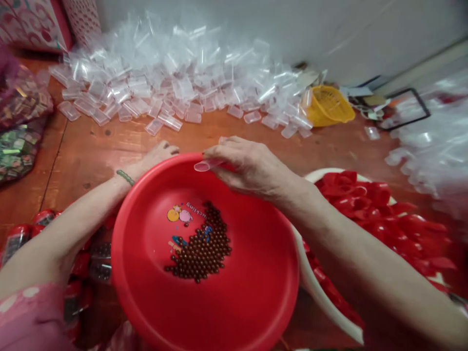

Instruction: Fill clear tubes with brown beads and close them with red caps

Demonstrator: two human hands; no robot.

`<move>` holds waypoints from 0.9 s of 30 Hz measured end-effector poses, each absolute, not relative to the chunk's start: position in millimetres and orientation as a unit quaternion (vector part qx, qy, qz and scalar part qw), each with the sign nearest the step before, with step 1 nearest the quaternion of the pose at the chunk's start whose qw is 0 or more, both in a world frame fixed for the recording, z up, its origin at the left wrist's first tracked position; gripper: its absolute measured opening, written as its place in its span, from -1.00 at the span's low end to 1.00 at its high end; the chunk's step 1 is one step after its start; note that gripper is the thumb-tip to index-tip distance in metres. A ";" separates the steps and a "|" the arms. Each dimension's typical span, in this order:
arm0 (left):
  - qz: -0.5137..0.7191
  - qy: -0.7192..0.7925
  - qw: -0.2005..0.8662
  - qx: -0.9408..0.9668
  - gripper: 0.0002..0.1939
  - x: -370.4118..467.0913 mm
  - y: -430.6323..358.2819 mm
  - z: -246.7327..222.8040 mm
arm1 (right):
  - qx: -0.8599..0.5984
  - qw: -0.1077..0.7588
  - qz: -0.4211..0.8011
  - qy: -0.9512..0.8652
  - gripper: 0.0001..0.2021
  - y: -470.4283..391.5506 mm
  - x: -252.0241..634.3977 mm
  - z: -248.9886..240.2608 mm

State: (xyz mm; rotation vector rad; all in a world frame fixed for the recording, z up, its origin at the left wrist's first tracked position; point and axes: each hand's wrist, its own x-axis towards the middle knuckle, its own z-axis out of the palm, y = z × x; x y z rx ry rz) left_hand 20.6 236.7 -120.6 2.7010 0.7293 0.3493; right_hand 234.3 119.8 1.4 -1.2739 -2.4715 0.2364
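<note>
A red basin (pixel 263 273) holds a cluster of small brown balls (pixel 201 248) on its printed bottom. My right hand (pixel 244 163) is over the far rim, its fingers closed around a clear plastic tube (pixel 206 166) whose oval open end points left. My left forearm, with a green bead bracelet (pixel 125 177), reaches around the outside of the basin. My left hand (pixel 159 153) is at the far left rim; the rim hides most of its fingers, so I cannot tell whether it grips the basin.
Many clear plastic tubes (pixel 175 92) lie heaped along the wall, beside a yellow basket (pixel 329 107). Red plastic parts (pixel 376 209) fill a white-rimmed container at right. Red-capped filled tubes (pixel 18 239) lie at left, below bags of small packets (pixel 18 151). More clear pieces (pixel 435 141) are piled far right.
</note>
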 end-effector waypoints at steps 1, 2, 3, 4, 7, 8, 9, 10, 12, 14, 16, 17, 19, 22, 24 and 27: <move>0.126 0.276 0.161 0.939 -0.79 16.6 239.5 -118.5 | -0.432 0.149 0.034 -0.889 -0.85 108.6 234.6 -1.2; 0.136 0.305 0.167 0.928 -0.74 11.6 241.6 -115.4 | -0.418 0.124 -0.002 -0.900 -0.82 99.8 234.9 -5.7; 0.151 0.339 0.183 0.911 -0.68 6.0 242.8 -111.1 | -0.407 0.093 -0.027 -0.908 -0.78 93.4 235.1 -11.9; 0.171 0.376 0.207 0.887 -0.63 0.0 242.5 -105.4 | -0.400 0.055 -0.046 -0.914 -0.76 88.9 235.3 -19.2; 0.245 0.471 0.305 0.791 -0.50 -16.6 232.1 -80.2 | -0.382 -0.091 -0.067 -0.917 -0.70 82.8 234.1 -42.5; 0.266 0.485 0.330 0.765 -0.47 -20.9 225.5 -69.6 | -0.377 -0.136 -0.064 -0.914 -0.69 81.5 233.0 -48.7; 0.279 0.487 0.344 0.753 -0.46 -24.4 217.4 -58.4 | -0.374 -0.170 -0.059 -0.910 -0.68 79.8 231.7 -53.5; 0.289 0.486 0.349 0.747 -0.46 -27.1 208.3 -46.6 | -0.371 -0.191 -0.057 -0.907 -0.68 77.8 230.5 -57.0; 0.290 0.480 0.347 0.752 -0.50 -30.2 187.9 -23.1 | -0.367 -0.200 -0.064 -0.906 -0.67 72.7 228.5 -59.9; 0.271 0.464 0.334 0.774 -0.50 -30.2 165.9 -1.6 | -0.363 -0.196 -0.078 -0.908 -0.67 68.7 227.6 -59.2; 0.228 0.422 0.312 0.820 -0.48 -27.4 143.8 15.0 | -0.354 -0.207 -0.076 -0.909 -0.68 68.3 227.8 -56.2; 0.195 0.394 0.292 0.849 -0.48 -25.0 133.1 20.6 | -0.348 -0.215 -0.068 -0.910 -0.69 69.8 228.2 -54.2; 0.119 0.336 0.237 0.904 -0.53 -19.0 112.5 25.0 | -0.329 -0.228 -0.048 -0.915 -0.72 75.5 229.8 -50.1; 0.011 0.288 0.174 0.942 -0.70 -10.6 86.7 14.7 | -0.306 -0.225 -0.015 -0.925 -0.76 84.6 233.5 -46.2; -0.033 0.284 0.155 0.946 -0.76 -6.9 74.4 1.8 | -0.335 -0.217 0.025 -0.917 -0.79 86.7 236.3 -46.4; -0.073 0.306 0.133 0.940 -0.79 -3.5 63.5 -13.3 | -0.403 -0.142 0.112 -0.897 -0.75 83.4 241.2 -51.0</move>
